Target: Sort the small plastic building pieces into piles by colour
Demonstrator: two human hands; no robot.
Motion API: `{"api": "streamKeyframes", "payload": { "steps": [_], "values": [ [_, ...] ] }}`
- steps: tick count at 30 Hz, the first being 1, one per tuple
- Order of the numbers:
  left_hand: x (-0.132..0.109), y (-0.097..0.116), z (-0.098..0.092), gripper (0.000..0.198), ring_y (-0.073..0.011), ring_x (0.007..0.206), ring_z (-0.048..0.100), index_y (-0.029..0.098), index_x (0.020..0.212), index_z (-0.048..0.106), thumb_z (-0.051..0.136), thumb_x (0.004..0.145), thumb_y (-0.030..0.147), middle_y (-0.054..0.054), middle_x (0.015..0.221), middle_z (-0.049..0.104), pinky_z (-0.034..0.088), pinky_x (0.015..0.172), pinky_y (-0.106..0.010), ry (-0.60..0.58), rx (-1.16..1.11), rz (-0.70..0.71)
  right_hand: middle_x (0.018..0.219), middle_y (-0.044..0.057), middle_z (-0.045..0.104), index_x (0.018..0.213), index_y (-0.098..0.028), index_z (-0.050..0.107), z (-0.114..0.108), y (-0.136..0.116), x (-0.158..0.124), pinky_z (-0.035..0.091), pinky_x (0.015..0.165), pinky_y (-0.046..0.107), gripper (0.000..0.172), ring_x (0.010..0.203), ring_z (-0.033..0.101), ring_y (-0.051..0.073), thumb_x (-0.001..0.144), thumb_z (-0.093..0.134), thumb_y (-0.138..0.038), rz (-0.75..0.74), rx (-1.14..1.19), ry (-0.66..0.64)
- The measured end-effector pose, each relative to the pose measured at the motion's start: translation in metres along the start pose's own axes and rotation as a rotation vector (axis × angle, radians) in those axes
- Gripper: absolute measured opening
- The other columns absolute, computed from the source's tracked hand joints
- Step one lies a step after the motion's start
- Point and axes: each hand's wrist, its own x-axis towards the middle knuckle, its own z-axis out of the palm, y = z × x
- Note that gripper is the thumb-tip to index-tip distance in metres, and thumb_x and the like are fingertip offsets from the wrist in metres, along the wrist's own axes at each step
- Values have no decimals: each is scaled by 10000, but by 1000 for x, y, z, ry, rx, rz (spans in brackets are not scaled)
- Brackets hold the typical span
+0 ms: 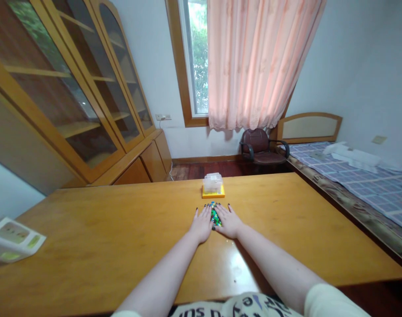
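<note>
A small heap of tiny coloured pieces (215, 218), mostly green with some blue, yellow and white, lies on the wooden table (121, 229). My left hand (201, 224) rests along the heap's left side, palm down with fingers stretched out. On the other side my right hand (230, 221) lies flat, its fingers extended and partly over the pieces. Both hands touch the edges of the heap and grip nothing that shows. Just beyond the fingertips stands a clear plastic container (213, 182) on a flat yellow box (214, 194). The pieces are too small to tell their exact kind.
A white box with windows (17, 240) stands at the table's left edge. A few specks lie near my right wrist. Beyond the table are a glass-door cabinet (85, 83), a brown armchair (258, 147) and a bed (359, 169) at right.
</note>
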Motion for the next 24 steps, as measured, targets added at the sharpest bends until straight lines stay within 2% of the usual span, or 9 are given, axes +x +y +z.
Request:
{"api": "streamKeyframes", "payload": {
  "steps": [5,11,14,17,21,24],
  "values": [
    [12,-8,2,600,-201,1376,182,128,1433,188,281,874,325,-92,1487,228,105,1123,-468,16,-29,-11,1473,143,235,1433,-104,215,0,5,7,56,1108,464,843,1366,179,254,795,405,-621,19,28,68],
    [6,-10,9,639,-209,1367,214,95,1428,189,288,882,413,-116,1480,249,156,1123,-409,92,-46,-63,1467,175,238,1411,-53,261,5,9,-5,116,1109,406,879,1356,205,269,774,432,-635,160,36,138],
    [3,-10,10,645,-215,1362,224,104,1423,206,312,878,432,-112,1478,260,164,1120,-409,132,-67,-79,1464,167,252,1409,-65,271,5,10,-13,113,1108,411,858,1354,210,269,785,424,-634,170,46,146],
    [4,-10,4,601,-218,1346,256,134,1401,271,352,868,401,-99,1462,304,165,1116,-432,173,-101,-84,1462,148,269,1410,-101,281,4,10,-19,109,1107,430,818,1351,220,262,794,437,-616,126,57,155],
    [12,-7,-12,460,-192,1267,362,193,1291,446,390,852,319,-66,1362,449,164,1120,-403,280,-103,30,1430,152,338,1379,-104,338,2,11,-20,170,1093,422,702,1319,294,256,825,459,-517,142,93,217],
    [19,-5,-17,412,-225,1263,353,225,1216,523,444,827,335,-74,1335,458,98,1128,-437,368,-47,-12,1384,156,408,1341,-95,393,3,13,-19,243,1069,386,610,1275,365,250,834,474,-425,168,133,293]
  ]
}}
